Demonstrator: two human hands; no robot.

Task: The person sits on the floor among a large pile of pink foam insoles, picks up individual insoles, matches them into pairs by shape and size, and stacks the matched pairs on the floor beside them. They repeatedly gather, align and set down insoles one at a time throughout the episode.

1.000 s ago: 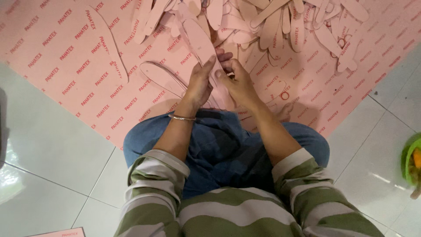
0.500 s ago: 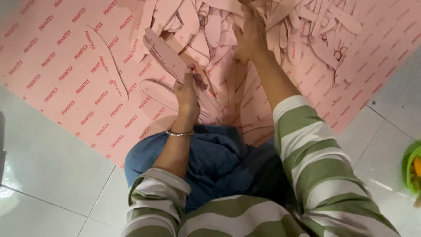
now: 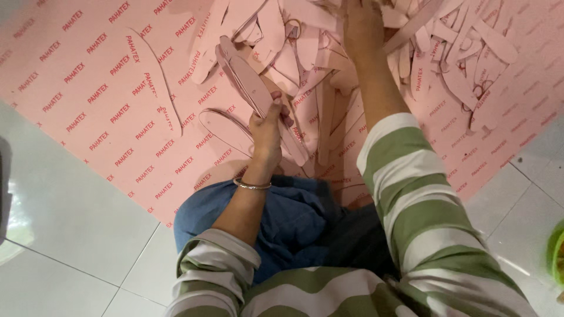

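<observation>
At the left of the frame lies bare pale grey floor tile (image 3: pixel 64 235), and over it, filling the upper left and centre, spreads one large pink board sheet printed with rows of red lettering (image 3: pixel 88 105); two insole-shaped outlines are cut into it, a long one at upper left (image 3: pixel 154 88) and a shorter one near the centre (image 3: pixel 226 124). Just right of these, the left hand (image 3: pixel 267 126) rises from a bare forearm with one thin metal bangle (image 3: pixel 252 185) at the wrist; its fingers are curled tight round the lower end of a small stack of pink insole-shaped cut-outs (image 3: pixel 247 82), held edge-up and slanting toward the upper left, thumb pressed on top. How many pieces make up the stack cannot be counted. Below the hand sits blue denim cloth over the lap (image 3: pixel 294 226), flanked by two green-and-cream striped sleeves, the left one (image 3: pixel 217 264) pushed up at the elbow. Farther right, the right hand (image 3: pixel 363 23) stretches straight up to the top of the frame, arm fully extended, resting on a loose pile of pink insole cut-outs (image 3: pixel 452 53), too many and too tangled to count; whether its fingers grip anything cannot be told, since they are buried among the pieces. At the far right edge shows part of one green round object (image 3: pixel 557 258).
</observation>
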